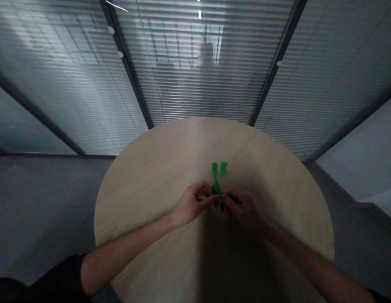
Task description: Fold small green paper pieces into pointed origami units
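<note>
Over the near middle of the round table, my left hand (pixel 200 200) and my right hand (pixel 241 206) meet at their fingertips. Both are closed, pinching a thin green piece (pixel 216 187) that looks like creased paper or foil; I cannot tell its material. It narrows and twists upward from my fingers, and part of it is hidden behind them. Just beyond its upper end lies a small crumpled green scrap (pixel 215 168), which touches or overlaps the piece. Beside that, a little to the right, is a second green scrap (pixel 223 168), apart from my hands.
The round wooden table (pixel 145 168) reaches almost to a glass wall with blinds (pixel 204 92) and dark frames. Grey carpet (pixel 50 202) surrounds it, and a pale wall (pixel 365 155) stands on the right. A dark shadow falls across the table's near side.
</note>
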Demonstrator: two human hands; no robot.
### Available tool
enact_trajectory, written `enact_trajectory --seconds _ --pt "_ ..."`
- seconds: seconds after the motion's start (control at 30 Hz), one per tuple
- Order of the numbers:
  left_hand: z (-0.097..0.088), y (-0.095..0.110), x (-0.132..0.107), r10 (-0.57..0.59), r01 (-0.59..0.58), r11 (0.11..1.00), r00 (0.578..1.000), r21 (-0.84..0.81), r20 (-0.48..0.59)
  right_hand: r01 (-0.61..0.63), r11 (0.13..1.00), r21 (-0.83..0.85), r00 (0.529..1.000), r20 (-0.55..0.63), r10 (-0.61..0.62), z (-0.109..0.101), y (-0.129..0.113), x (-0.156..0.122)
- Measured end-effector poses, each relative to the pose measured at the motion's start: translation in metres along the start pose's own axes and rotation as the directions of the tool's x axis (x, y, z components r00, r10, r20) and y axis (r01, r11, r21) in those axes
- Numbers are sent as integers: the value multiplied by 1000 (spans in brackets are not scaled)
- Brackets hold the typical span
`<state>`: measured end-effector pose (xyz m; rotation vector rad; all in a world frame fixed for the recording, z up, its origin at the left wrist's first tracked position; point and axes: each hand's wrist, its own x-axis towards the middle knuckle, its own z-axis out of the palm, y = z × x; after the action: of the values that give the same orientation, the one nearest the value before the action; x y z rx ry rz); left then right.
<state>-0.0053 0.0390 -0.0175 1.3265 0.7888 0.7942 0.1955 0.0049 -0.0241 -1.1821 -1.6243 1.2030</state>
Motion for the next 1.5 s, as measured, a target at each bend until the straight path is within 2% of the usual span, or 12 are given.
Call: enact_trajectory --seconds 0.23,0.43,0.67,0.87,1.03,1.37,1.5 --pt "2 2 -3 46 -46 999 999 9 -18 -73 977 200 997 39 66 0 -5 4" --pt "3 4 -6 95 -93 986 996 140 -2 -105 974 199 994 2 107 0 -6 6" --pt "3 1 -3 71 -72 997 997 13 13 -54 991 123 993 -94 66 4 -4 3" --pt "3 -3 -5 83 -83 996 996 21 11 -105 980 170 992 -53 116 4 -1 4" --pt "4 -3 -5 93 -93 996 996 3 16 -93 983 158 993 -63 104 5 0 4" --pt "4 -4 -3 78 -76 987 997 -140 4 -99 979 181 992 -59 111 7 0 3" --pt "4 -4 -1 30 -32 985 999 -168 -16 -92 982 165 991 -77 106 7 0 2"
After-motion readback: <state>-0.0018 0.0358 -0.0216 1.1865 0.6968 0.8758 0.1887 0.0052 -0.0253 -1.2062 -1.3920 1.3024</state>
